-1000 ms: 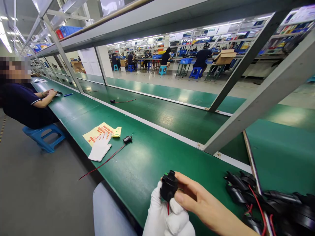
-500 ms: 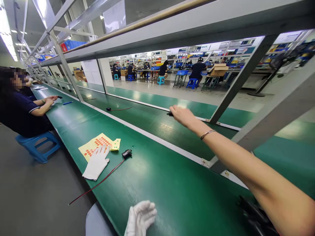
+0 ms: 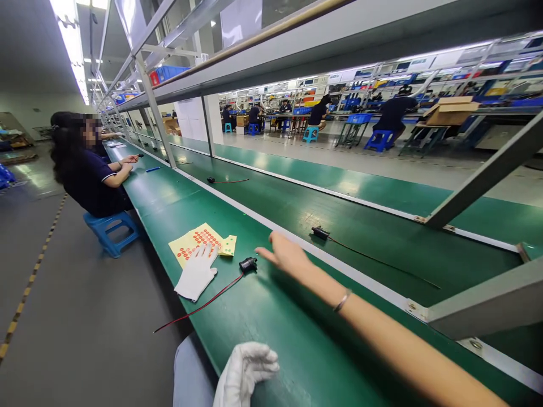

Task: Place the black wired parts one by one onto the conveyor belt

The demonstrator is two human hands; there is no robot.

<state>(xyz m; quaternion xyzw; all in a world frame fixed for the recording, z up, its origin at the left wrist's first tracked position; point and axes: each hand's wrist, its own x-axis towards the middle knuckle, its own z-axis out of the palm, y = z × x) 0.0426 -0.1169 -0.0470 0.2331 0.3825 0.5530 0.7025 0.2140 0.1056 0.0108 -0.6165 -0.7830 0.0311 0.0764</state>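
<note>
My bare right hand [image 3: 286,254], a bracelet on its wrist, hovers over the green bench beside the white rail, thumb and fingers apart with nothing between them. Just left of it a black cylindrical part [image 3: 248,265] with red and black wires lies on the bench. Another black part [image 3: 320,232] with a thin wire lies on the dark green strip beyond the rail. My gloved left hand [image 3: 246,370] is at the bench's near edge, fingers curved and holding nothing. A white glove [image 3: 197,273] lies partly on a yellow sheet of red stickers [image 3: 193,240].
A person in a dark shirt [image 3: 95,169] sits at the left on a blue stool [image 3: 111,229]. Slanting metal posts [image 3: 479,169] rise from the bench. Farther along the strip lies another small wired black part [image 3: 211,180].
My right hand has let go of the black part, which now lies on the far strip, and has come back to the near bench. The view has shifted, moving the scene rightward.
</note>
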